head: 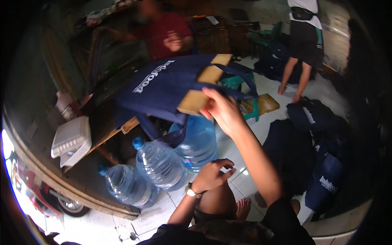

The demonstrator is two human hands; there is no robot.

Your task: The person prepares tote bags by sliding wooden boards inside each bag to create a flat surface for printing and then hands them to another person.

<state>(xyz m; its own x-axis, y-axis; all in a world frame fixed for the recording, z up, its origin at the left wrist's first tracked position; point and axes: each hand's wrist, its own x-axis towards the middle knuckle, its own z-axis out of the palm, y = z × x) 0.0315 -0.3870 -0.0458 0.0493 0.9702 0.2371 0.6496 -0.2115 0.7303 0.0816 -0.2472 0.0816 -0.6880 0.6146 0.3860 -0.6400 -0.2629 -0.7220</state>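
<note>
A dark blue fabric bag (159,82) with white printing lies before me, its handles loose at the near and right sides. Tan board (191,102), seemingly wood, shows in patches beyond the bag's edge and between its straps. The fingers of my right hand (220,110) close around the near right corner of this board; motion blurs the contact. My left hand (212,174) rests by my raised knee, fingers loosely curled and apart, holding nothing. A watch (193,191) circles that wrist. Nearest to it stands a large blue water jug (199,147), partly hidden by a handle.
Two smaller capped water bottles (160,165) (130,186) stand left on the tiled floor. A foam food box (72,139) sits on the table's end. Blue bags (324,180) pile at right. Beyond are a green stool (252,107), a person in red (167,33) and another standing person (306,39).
</note>
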